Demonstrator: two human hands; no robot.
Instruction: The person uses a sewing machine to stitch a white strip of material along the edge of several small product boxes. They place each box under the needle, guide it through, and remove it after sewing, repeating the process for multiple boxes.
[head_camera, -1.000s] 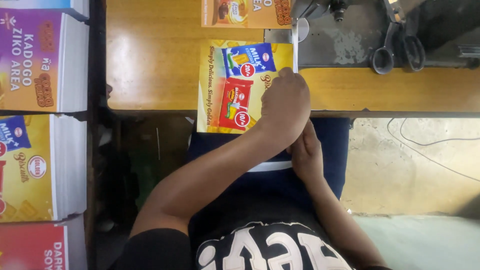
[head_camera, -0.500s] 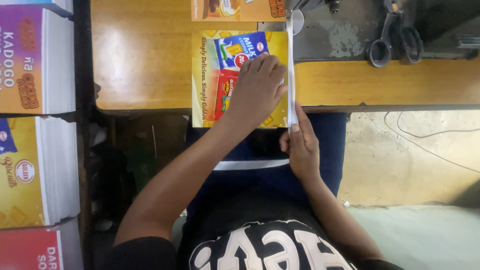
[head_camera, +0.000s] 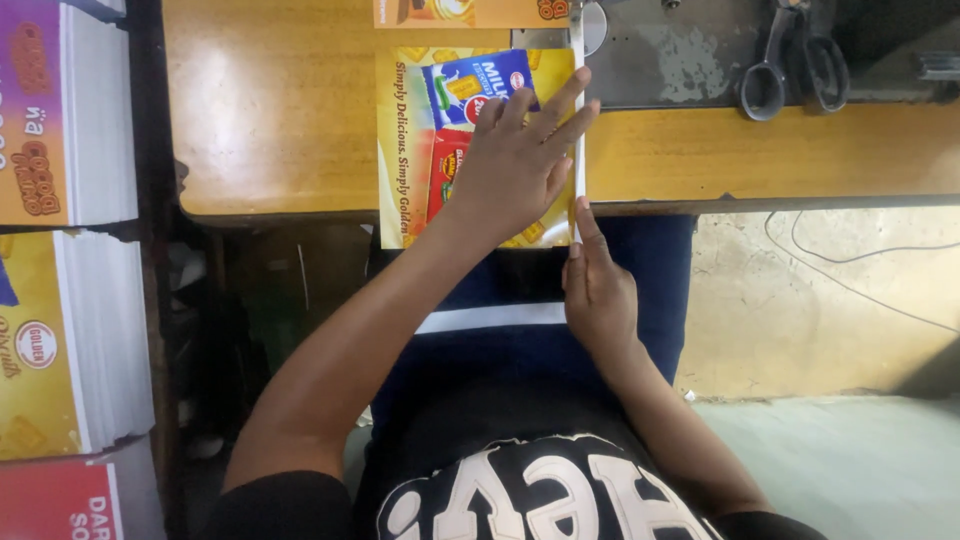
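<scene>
Since a second ago the yellow sheet (head_camera: 410, 150) has slid farther onto the table (head_camera: 270, 110), its white right strip (head_camera: 577, 130) now squared up, left hand (head_camera: 515, 160) spread flat on it, right hand (head_camera: 597, 285) fingertips pinching the near edge.

left hand (head_camera: 515, 165) flat on printed sheet (head_camera: 410, 150)

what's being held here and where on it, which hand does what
A yellow printed sheet on the wooden table. The left hand presses flat on its middle; the right hand pinches its near right corner, where a white strip runs along the edge.
</scene>
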